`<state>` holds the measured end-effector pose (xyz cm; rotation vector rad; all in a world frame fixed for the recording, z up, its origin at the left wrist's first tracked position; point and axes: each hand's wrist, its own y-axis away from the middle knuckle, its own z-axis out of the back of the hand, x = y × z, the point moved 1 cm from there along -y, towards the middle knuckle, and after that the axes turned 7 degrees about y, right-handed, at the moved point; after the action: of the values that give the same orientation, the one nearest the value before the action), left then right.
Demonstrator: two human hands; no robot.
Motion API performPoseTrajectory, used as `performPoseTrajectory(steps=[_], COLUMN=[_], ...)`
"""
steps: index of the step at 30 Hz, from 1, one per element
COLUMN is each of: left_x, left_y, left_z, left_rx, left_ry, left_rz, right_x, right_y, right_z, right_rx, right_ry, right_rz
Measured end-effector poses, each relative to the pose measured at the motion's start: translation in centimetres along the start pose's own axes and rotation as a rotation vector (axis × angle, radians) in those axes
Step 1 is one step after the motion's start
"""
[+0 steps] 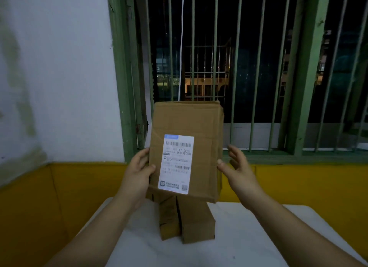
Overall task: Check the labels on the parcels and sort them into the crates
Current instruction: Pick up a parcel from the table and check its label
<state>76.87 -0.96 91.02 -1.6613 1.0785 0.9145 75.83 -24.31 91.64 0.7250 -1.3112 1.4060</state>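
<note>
Held parcel (185, 147): you hold one flat, rectangular brown cardboard box upright above the table, its face creased and slightly dented, its top edge against the dark window.
Label (176, 164): one white paper sheet with a blue strip at the top, barcodes and blurred print, stuck on the lower half of the held parcel's face; the text is too blurred to read.
Left hand (137, 173): you grip the held parcel's left edge, thumb on the front just beside the label, fingers curled behind.
Right hand (237, 169): open with fingers spread, only your thumb tip touches the held parcel's right edge.
Parcels on table (186, 219): two narrow brown cardboard boxes lie side by side, touching, directly below the held parcel.
Table (239, 236): smooth white top, under the held parcel.
Window bars (235, 67): thin green metal rods behind the held parcel.
Wall (59, 77): white above, yellow band beneath.
</note>
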Motion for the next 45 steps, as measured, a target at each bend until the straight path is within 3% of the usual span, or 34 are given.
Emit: performPoseTrajectory(steps=[3, 5, 10, 15, 27, 36, 45], left_x=[-0.1, 0.0, 0.2, -0.9, -0.2, 0.1, -0.4], left_y=[0.1, 0.3, 0.5, 2.0, 1.3, 1.2, 1.9], left_z=[-0.1, -0.1, -0.8, -3.0, -2.6, -2.1, -2.0], left_rx=[-0.021, -0.028, 0.077, 0.254, 0.183, 0.076, 0.142], left_ry=[-0.080, -0.179, -0.232, -0.169, -0.110, -0.066, -0.034], left_rz=[-0.026, -0.051, -0.011, 0.035, 0.054, 0.190, 0.118], right_x=[-0.2, -0.4, 0.0, 0.4, 1.5, 1.8, 1.7], right_y=[-0.1, -0.1, 0.0, 0.5, 1.1, 1.5, 1.3], right_z=[0.1, 0.4, 0.4, -0.8, -1.1, -1.1, -1.2], right_rx=[0.107, 0.093, 0.058, -0.004, 0.015, -0.028, 0.038], right_ry=[-0.126, -0.184, -0.298, -0.192, -0.124, -0.167, -0.126], right_rz=[-0.141, -0.156, -0.089, 0.040, 0.144, 0.105, 0.115])
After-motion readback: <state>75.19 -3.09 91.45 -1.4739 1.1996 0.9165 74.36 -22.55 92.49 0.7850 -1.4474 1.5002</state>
